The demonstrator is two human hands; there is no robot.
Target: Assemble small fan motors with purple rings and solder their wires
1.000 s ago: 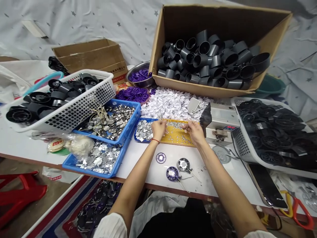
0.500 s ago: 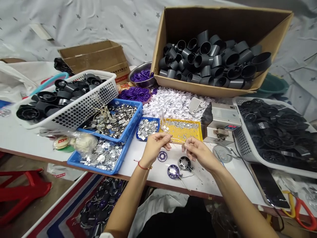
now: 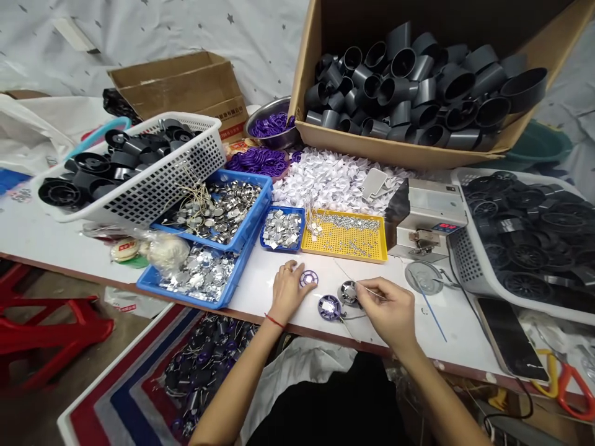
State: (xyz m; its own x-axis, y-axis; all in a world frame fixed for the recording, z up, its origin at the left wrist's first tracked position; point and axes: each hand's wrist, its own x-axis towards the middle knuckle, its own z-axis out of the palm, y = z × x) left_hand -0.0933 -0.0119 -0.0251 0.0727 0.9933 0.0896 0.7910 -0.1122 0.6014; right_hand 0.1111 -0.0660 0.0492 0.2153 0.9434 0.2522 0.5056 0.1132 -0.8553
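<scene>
Centrally, my left hand (image 3: 287, 292) curves open at the purple spoked ring (image 3: 308, 272); my right hand (image 3: 394, 308), grip unclear, could tip the black holder (image 3: 346, 293) by snagging wires.

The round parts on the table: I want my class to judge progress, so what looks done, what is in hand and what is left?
Furthest along, seemingly, is the purple round part, with a pale square piece in its middle. In hand: the right hand touches the black round part, which has a metal centre. Probably left: the flat purple ring beside the left hand, apparently without a centre piece.
</scene>
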